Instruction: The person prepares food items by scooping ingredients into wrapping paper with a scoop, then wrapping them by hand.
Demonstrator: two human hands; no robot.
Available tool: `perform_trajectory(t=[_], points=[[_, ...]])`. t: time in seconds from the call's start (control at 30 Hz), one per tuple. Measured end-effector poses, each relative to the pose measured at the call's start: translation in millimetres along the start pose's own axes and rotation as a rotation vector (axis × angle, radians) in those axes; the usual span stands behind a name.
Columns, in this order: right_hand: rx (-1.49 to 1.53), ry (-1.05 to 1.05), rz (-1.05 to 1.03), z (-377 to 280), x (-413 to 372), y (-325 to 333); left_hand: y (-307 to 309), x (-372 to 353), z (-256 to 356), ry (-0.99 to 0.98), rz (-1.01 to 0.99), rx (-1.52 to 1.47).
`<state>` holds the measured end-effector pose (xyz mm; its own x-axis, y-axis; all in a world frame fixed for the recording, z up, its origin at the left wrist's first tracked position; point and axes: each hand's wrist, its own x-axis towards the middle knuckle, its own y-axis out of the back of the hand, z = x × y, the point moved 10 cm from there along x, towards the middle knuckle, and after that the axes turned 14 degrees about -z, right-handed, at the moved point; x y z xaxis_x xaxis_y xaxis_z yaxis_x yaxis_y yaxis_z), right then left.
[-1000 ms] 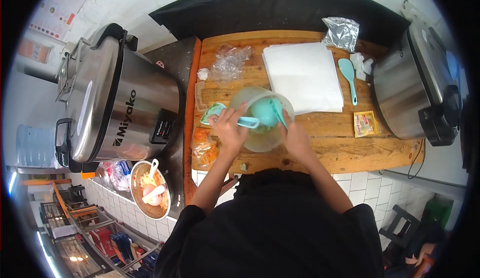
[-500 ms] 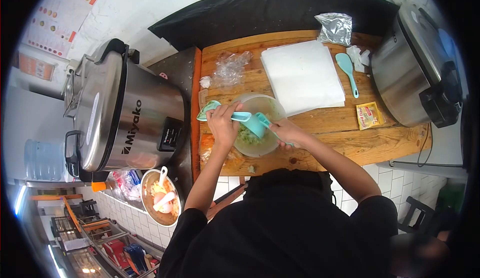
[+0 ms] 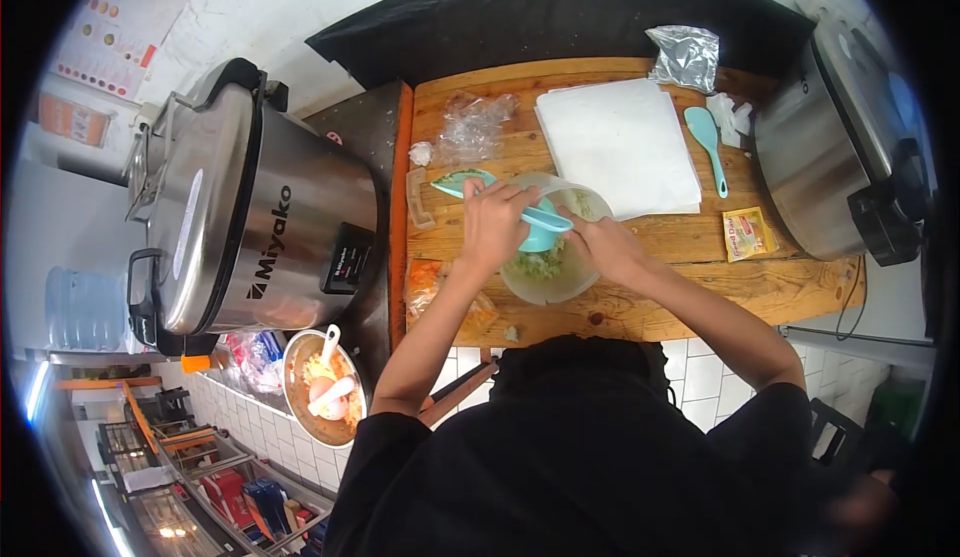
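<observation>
My left hand point(image 3: 497, 221) is closed around a turquoise rice paddle point(image 3: 462, 183) whose blade, smeared with green bits, points left. Its handle crosses above a translucent bowl point(image 3: 588, 275). Inside the bowl lies chopped green food point(image 3: 541, 261). A second turquoise utensil point(image 3: 540, 240), broad at its head, is over the food. My right hand point(image 3: 606, 248) is closed on it at the bowl's right rim; my fingers hide most of its handle.
White paper sheets point(image 3: 620, 147), a turquoise spatula point(image 3: 704, 137), a yellow sachet point(image 3: 748, 234) and foil point(image 3: 686, 57) lie on the wooden table. Large steel cookers stand left point(image 3: 270, 217) and right point(image 3: 825, 147). A pan of food point(image 3: 300, 397) sits lower left.
The paddle in my left hand and the utensil in my right have come closer together and now overlap over the bowl. The whole view has shifted slightly.
</observation>
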<state>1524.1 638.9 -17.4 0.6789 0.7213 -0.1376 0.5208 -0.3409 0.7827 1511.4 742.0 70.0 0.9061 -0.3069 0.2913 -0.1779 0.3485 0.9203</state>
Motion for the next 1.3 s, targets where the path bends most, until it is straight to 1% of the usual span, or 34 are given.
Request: perform_trajectory(t=[0.07, 0.1, 0.17, 0.2, 0.27, 0.3, 0.37, 0.4, 0.47, 0.5, 0.57, 0.6, 0.63, 0.67, 0.7, 0.77, 0.8, 0.87, 0.9, 0.97, 1.0, 1.07, 1.1, 1.17, 1.2, 1.27, 1.3], points=[[-0.219, -0.022, -0.173, 4.9, -4.9, -11.9, -5.2, 4.8, 11.4, -0.040, -0.028, 0.017], [-0.216, -0.024, -0.173, -0.9, -10.8, -5.4, -7.5, 8.5, 17.8, -0.059, -0.015, 0.039], [-0.399, -0.125, -0.282, -7.4, -31.1, -3.0, -13.3, 14.4, 19.5, -0.082, 0.018, 0.058], [-0.401, -0.130, -0.284, -4.6, -40.6, -6.9, -15.5, 13.4, 19.4, -0.084, 0.019, 0.052], [-0.507, -0.145, -0.291, 7.5, -55.9, -11.0, -30.0, 18.2, 14.9, -0.070, -0.114, -0.095], [-0.509, -0.153, -0.288, 10.6, -55.8, -10.6, -29.4, 23.8, 18.6, -0.078, -0.113, -0.099], [-0.273, -0.250, -0.195, 24.4, -65.1, -3.5, -29.1, 29.7, 32.4, -0.105, -0.080, -0.114], [-0.273, -0.263, -0.202, 27.8, -65.9, 2.8, -32.0, 30.8, 35.1, -0.108, -0.084, -0.128], [0.365, -0.570, -0.340, 63.8, -77.2, 4.5, -37.6, 33.8, 39.4, -0.108, -0.107, -0.098], [0.364, -0.578, -0.338, 63.3, -79.4, 15.9, -36.4, 34.5, 43.3, -0.113, -0.106, -0.105], [0.240, -0.682, -0.359, 69.6, -86.5, 33.6, -31.4, 36.3, 47.6, -0.102, -0.105, -0.107], [0.243, -0.685, -0.359, 85.9, -88.2, 21.5, -29.9, 40.1, 49.1, -0.103, -0.108, -0.109], [-0.007, -0.518, -0.235, 99.0, -80.2, 16.1, -28.4, 43.1, 49.3, -0.096, -0.105, -0.142], [-0.249, -0.343, -0.111, 91.9, -76.4, 15.8, -28.7, 43.9, 49.0, -0.087, -0.103, -0.174], [-0.244, -0.345, -0.112, 80.8, -76.6, 19.5, -34.6, 41.3, 49.9, -0.087, -0.109, -0.174], [0.573, -0.647, -0.376, 80.6, -89.0, -7.7, -40.1, 34.7, 32.5, 0.054, 0.001, -0.292], [0.575, -0.645, -0.365, 80.5, -85.9, -5.8, -39.8, 35.7, 31.9, 0.044, 0.003, -0.289], [0.889, -0.754, -0.368, 81.5, -96.5, -23.8, -40.1, 25.0, 21.1, 0.150, 0.032, -0.308], [0.893, -0.759, -0.376, 80.2, -96.6, -26.0, -40.8, 22.3, 23.4, 0.157, 0.024, -0.310], [1.058, -0.745, -0.436, 70.2, -92.1, -34.8, -30.7, 20.1, 31.2, 0.118, 0.092, -0.316], [1.056, -0.740, -0.432, 69.6, -87.8, -35.5, -31.1, 22.3, 31.4, 0.113, 0.096, -0.312], [1.301, -0.784, -0.513, 56.5, -90.2, -58.4, -36.5, 17.1, 22.0, 0.227, 0.084, -0.314], [1.304, -0.785, -0.516, 54.5, -89.2, -60.2, -38.1, 15.8, 19.0, 0.229, 0.080, -0.313], [1.556, -0.778, -0.551, 39.7, -90.1, -68.7, -35.0, 9.3, 11.1, 0.257, 0.140, -0.273], [1.549, -0.783, -0.557, 39.9, -91.1, -70.9, -35.9, 6.7, 11.8, 0.264, 0.144, -0.276], [1.766, -0.747, -0.511, 35.1, -84.2, -78.9, -33.2, 4.8, 12.8, 0.253, 0.165, -0.295], [1.764, -0.739, -0.509, 38.5, -83.0, -82.1, -30.7, 4.7, 14.0, 0.249, 0.169, -0.290]])
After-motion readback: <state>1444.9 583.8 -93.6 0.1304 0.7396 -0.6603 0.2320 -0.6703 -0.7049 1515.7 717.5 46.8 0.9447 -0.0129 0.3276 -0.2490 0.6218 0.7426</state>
